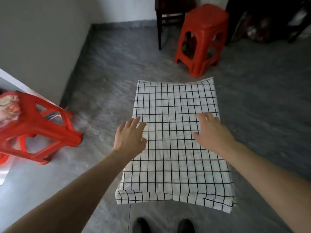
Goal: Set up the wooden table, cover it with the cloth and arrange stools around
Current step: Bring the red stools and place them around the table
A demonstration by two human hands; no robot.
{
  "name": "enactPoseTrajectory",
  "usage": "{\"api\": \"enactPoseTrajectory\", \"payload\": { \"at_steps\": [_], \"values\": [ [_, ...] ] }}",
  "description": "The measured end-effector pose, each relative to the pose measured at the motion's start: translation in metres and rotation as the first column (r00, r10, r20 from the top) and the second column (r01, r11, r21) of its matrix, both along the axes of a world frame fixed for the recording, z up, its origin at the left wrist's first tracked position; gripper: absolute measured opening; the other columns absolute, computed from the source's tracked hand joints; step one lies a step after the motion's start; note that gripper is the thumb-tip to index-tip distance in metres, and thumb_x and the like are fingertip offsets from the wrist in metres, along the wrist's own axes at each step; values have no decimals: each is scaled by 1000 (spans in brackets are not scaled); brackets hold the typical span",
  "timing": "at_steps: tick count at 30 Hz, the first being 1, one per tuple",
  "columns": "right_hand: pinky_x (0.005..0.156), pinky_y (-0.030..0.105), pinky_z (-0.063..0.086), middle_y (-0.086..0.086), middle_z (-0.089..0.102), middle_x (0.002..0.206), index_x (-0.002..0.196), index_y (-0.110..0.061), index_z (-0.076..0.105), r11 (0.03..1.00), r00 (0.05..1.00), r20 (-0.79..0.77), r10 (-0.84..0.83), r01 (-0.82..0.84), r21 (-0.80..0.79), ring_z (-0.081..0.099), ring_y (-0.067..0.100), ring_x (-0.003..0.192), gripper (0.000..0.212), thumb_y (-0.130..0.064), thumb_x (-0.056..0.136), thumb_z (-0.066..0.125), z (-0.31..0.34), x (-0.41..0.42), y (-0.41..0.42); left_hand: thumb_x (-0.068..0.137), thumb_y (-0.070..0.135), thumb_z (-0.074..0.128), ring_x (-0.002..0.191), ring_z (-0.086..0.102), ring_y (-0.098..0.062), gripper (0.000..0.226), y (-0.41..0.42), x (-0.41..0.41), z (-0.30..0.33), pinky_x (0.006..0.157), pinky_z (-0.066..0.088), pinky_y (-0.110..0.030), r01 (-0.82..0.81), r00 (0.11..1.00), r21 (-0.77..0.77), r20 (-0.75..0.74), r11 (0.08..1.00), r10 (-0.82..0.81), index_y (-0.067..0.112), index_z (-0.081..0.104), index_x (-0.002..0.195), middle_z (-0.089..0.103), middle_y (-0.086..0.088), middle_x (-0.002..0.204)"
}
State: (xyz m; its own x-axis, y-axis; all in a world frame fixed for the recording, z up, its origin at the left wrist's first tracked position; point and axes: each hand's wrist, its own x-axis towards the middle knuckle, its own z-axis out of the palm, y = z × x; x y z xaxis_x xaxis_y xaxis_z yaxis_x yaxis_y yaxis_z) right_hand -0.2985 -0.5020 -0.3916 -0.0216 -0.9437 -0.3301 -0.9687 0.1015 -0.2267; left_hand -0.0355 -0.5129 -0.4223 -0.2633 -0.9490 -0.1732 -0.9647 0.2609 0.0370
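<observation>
Both hands, left hand [130, 137] and right hand [211, 132], lie open-fingered on the white black-checked cloth [175, 148], apparently smoothing it over the desk; red plastic stools [201, 39] wait at one and nine o'clock.

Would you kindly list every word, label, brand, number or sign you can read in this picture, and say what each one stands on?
There are none that can be read.
The cloth bears only a black grid pattern, no lettering.
The two red stools, one far and one at the left, show no readable mark.
The patterned item on the left stool is too blurred to tell whether it bears text.
</observation>
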Motion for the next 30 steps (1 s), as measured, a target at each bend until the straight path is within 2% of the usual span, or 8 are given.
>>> {"api": "enactPoseTrajectory", "payload": {
  "at_steps": [2,4,6,9,16,23,27,30],
  "values": [
    [97,43,46,7,33,149,147,-18,26,998,998,28,64,-63,-16,39,26,130,65,-35,92,58,54,15,4,87,35,55,141,29,-20,56,11,-10,52,115,23,-41,-49,998,-16,-48,999,48,28,43,141,28,2,157],
    [98,41,45,5,30,150,148,-20,23,985,986,5,169,-168,-45,38,24,131,65,-37,93,54,105,24,13,85,37,58,140,32,-21,56,21,-11,102,115,24,-42,-25,999,-98,-39,995,21,27,46,139,30,0,156],
    [99,39,44,2,27,152,150,-23,20,951,952,-73,299,-303,-64,37,23,132,66,-39,93,51,157,28,20,74,37,68,134,44,-24,55,25,-4,155,109,34,-46,11,1000,-177,7,984,-10,25,57,127,43,-4,149],
    [102,39,43,0,23,155,151,-23,18,916,921,-100,376,-385,-111,35,22,135,69,-40,93,51,235,31,20,65,39,77,127,53,-26,55,29,16,239,102,42,-48,-61,998,-261,11,963,66,23,65,117,53,-6,140],
    [110,41,35,1,16,161,153,-23,19,825,877,-21,480,-460,-328,24,22,144,70,-39,94,53,380,85,23,78,49,56,133,43,-28,57,69,61,392,107,35,-49,-212,974,-443,-19,871,228,23,57,128,40,-4,150],
    [110,41,33,2,14,162,153,-25,20,747,833,-58,551,-523,-412,22,21,146,70,-42,93,52,441,160,66,86,50,47,141,30,-23,52,142,109,452,115,24,-46,-359,931,-479,-123,801,344,30,48,135,31,-1,155],
    [111,36,29,2,15,162,152,-25,22,660,791,-95,604,-563,-498,22,20,146,67,-42,94,51,457,221,103,87,47,51,142,27,-22,52,188,151,466,115,20,-43,-437,897,-484,-173,758,407,30,47,136,28,0,156],
    [112,38,29,2,17,161,152,-24,23,639,764,-44,644,-569,-518,20,19,146,68,-41,93,53,460,274,128,84,54,53,142,26,-22,56,224,189,470,116,19,-47,-483,872,-495,-190,723,452,32,46,135,29,0,156]
  ]
}}
